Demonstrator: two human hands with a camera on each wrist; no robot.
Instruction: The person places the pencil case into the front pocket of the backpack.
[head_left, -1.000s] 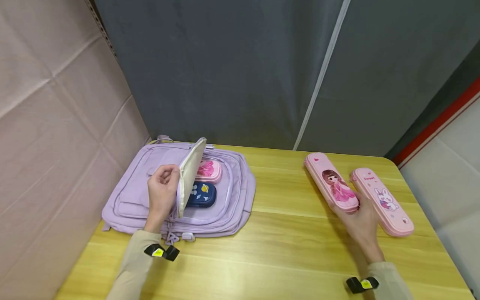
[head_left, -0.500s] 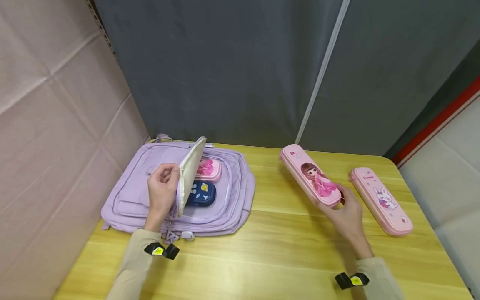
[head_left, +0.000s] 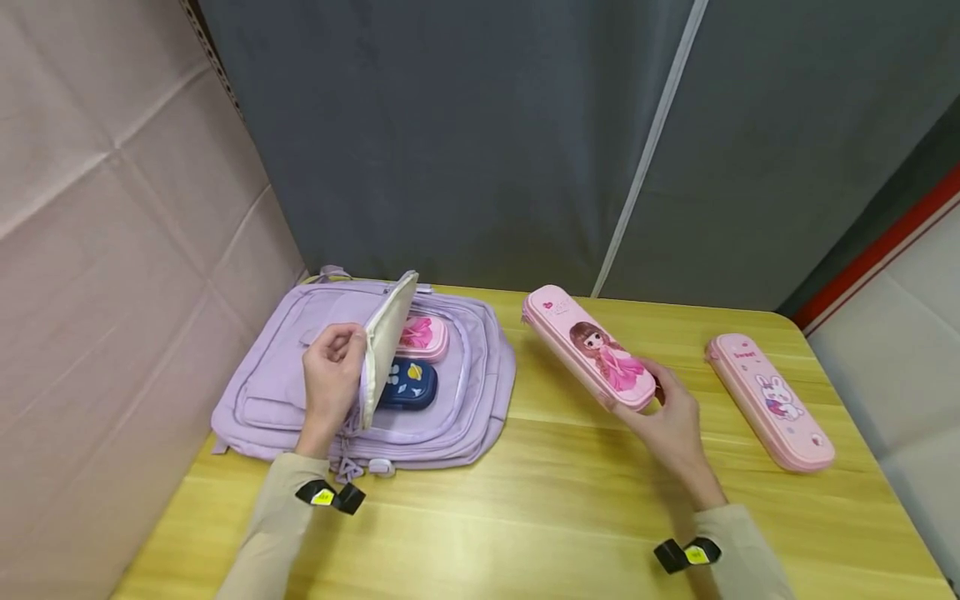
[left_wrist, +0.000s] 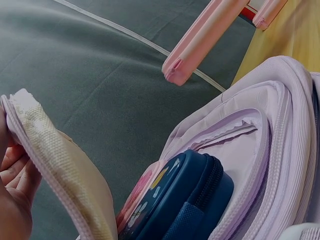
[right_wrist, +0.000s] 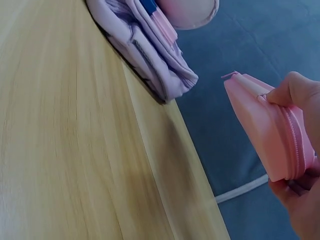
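Observation:
A lilac backpack [head_left: 277, 375] lies flat on the table at the left. My left hand [head_left: 330, 375] pinches the edge of its pocket flap [head_left: 390, 346] and holds it raised. Inside the pocket lie a navy pencil case [head_left: 412, 385] with planet pictures and a pink pencil case [head_left: 426, 336], both partly hidden by the flap in the head view. My right hand [head_left: 667, 421] grips the near end of another pink pencil case [head_left: 588, 346] with a doll picture. In the right wrist view this case [right_wrist: 265, 130] hangs above the tabletop, thumb on one side and fingers on the other.
At the right of the wooden table [head_left: 517, 517] lies a pink pencil case with a rabbit [head_left: 772, 404]. A dark grey curtain [head_left: 465, 150] stands behind the table, and a pale covered wall [head_left: 127, 275] borders it on the left.
My right hand has carried the doll pencil case leftward, away from the rabbit case and nearer the backpack. My left hand still holds the flap up in the same place.

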